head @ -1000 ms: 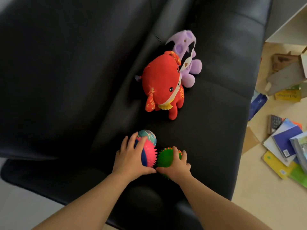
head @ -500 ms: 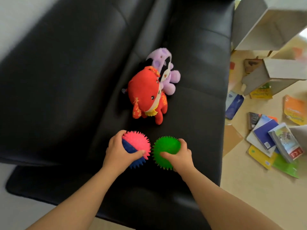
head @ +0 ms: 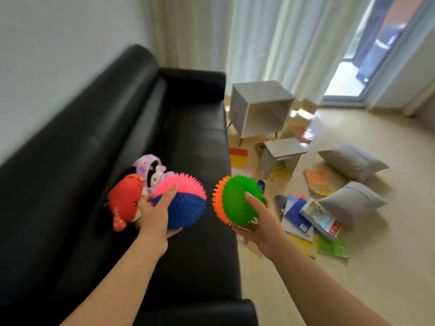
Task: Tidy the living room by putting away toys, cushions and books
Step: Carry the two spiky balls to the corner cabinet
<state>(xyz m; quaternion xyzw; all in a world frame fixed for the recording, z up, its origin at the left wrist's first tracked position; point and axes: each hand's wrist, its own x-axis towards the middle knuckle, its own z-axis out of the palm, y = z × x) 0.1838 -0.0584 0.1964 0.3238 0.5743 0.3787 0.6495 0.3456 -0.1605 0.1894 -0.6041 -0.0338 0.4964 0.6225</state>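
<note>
Pink-blue spiky ball (head: pixel 186 203) gripped by left fingers (head: pixel 169 192), green-orange ball (head: pixel 235 201) by right fingers (head: pixel 254 201); open grey cube (head: pixel 259 92) lies far right, nearer right hand (head: pixel 263 228)

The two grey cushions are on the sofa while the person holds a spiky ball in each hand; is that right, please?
No: the head view shows the grey cushions on the floor, not the sofa. The left hand holds the pink-blue ball, the right hand the green-orange ball.
</note>
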